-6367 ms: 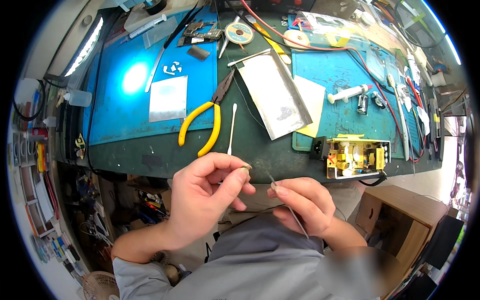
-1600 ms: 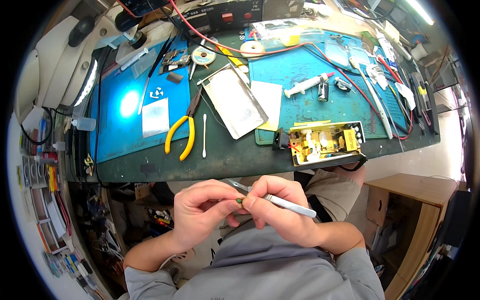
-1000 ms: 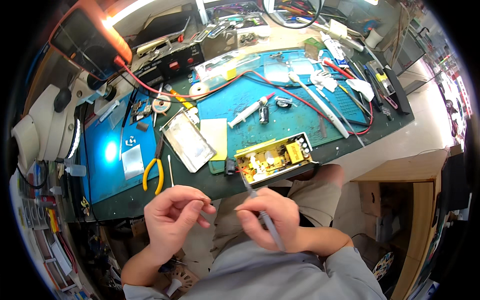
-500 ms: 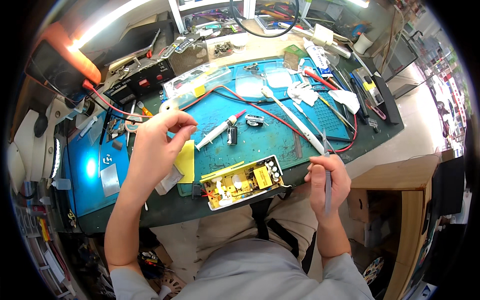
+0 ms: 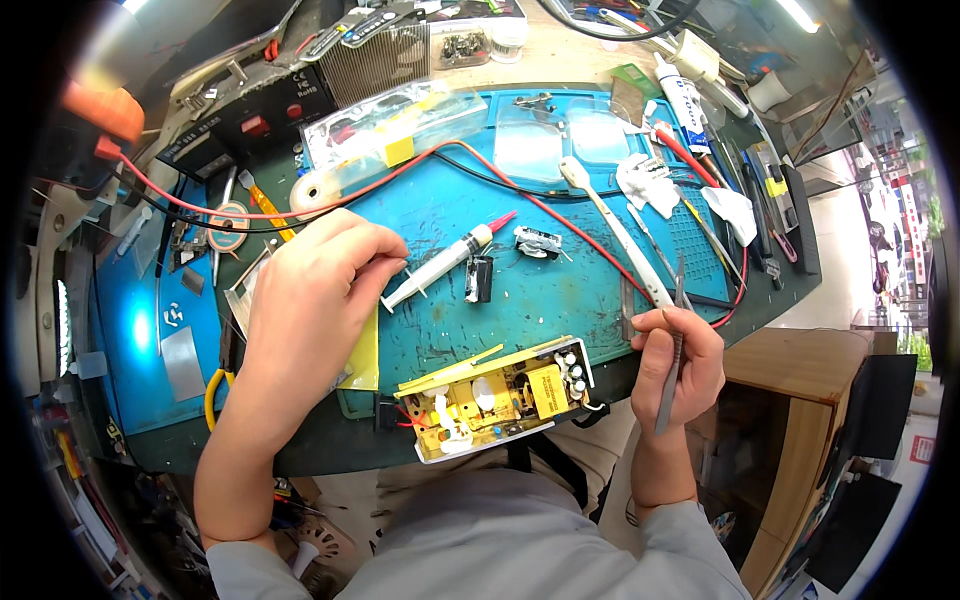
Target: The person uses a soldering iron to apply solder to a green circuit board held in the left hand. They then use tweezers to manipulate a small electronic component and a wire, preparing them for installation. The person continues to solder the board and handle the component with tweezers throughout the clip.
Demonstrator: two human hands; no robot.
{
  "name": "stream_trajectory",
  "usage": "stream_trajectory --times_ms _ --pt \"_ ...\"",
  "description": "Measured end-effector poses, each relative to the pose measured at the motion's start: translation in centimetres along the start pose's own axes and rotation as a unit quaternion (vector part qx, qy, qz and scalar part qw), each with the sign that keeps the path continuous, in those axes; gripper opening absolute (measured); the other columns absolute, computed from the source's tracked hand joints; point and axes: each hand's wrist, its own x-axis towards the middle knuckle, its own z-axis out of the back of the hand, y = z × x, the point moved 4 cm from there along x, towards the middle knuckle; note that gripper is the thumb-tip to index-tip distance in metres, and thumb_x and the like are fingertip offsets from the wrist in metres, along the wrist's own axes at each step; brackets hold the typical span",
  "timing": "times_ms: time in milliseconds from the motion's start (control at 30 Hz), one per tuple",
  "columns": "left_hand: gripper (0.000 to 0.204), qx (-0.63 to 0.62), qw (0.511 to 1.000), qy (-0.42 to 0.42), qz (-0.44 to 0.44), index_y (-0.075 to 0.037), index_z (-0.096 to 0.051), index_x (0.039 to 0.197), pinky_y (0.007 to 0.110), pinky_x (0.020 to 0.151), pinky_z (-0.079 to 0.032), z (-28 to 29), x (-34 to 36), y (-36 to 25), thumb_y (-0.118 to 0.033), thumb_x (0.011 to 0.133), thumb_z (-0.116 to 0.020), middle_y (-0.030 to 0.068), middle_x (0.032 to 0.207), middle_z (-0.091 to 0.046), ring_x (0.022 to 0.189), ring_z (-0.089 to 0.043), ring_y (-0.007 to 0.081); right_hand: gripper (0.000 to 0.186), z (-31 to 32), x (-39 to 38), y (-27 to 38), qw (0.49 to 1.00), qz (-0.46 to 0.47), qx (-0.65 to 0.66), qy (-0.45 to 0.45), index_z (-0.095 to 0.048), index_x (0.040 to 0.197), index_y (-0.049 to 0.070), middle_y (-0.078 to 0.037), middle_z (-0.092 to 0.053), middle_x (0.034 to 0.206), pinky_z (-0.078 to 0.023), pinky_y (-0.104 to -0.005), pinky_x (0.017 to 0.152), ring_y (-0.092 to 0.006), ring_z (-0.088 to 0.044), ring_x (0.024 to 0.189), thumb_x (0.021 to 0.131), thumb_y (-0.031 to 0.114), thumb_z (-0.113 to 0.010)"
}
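My left hand (image 5: pixel 310 295) hovers over the left part of the bright mat, just left of a white syringe with a pink tip (image 5: pixel 435 268); thumb and forefinger are pinched, and anything between them is too small to make out. My right hand (image 5: pixel 690 355) grips grey metal tweezers (image 5: pixel 668 398), points upward, near the mat's right front edge. Between my forearms an open power-supply casing with a yellow-covered board (image 5: pixel 500 400) sits at the bench's front edge. Two black cylindrical parts (image 5: pixel 480 280) (image 5: pixel 537 243) lie by the syringe. A yellow sheet (image 5: pixel 365 355) is partly under my left arm.
The blue mat (image 5: pixel 530 320) carries red and black leads, a white brush-like tool (image 5: pixel 610 220) and crumpled tissue (image 5: pixel 648 190). Behind are plastic boxes (image 5: pixel 340 130) and a black instrument (image 5: pixel 250 115). Yellow-handled pliers (image 5: pixel 218 390) lie left. A wooden cabinet (image 5: pixel 800 420) stands right.
My hands have separated from over my lap and moved forward onto the bench, left hand to the upper left, right hand rightward still with the tweezers. The view has shifted.
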Motion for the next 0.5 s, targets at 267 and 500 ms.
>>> stream_trajectory --times_ms 267,500 --pt "0.009 0.032 0.998 -0.042 -0.037 -0.002 -0.07 0.09 0.034 0.066 -0.052 -0.28 -0.32 -0.01 -0.001 0.082 -0.073 0.0087 0.085 -0.064 0.076 -0.065 0.0246 0.017 -0.29 0.07 0.46 0.998 -0.055 0.029 -0.02 -0.059 0.112 -0.003 -0.013 -0.073 0.083 -0.052 -0.0233 0.06 -0.0116 -0.064 0.063 0.097 0.005 -0.062" --pt "0.014 0.066 0.994 -0.061 -0.062 -0.004 -0.069 0.09 0.038 0.068 -0.053 -0.47 -0.87 0.0 -0.002 0.077 -0.071 0.0079 0.085 -0.062 0.082 -0.065 0.0273 0.02 -0.44 -0.1 0.42 0.998 -0.067 -0.013 -0.003 -0.057 0.116 -0.003 -0.014 -0.072 0.085 -0.052 -0.0224 0.06 -0.0101 -0.063 0.064 0.097 0.003 -0.06"
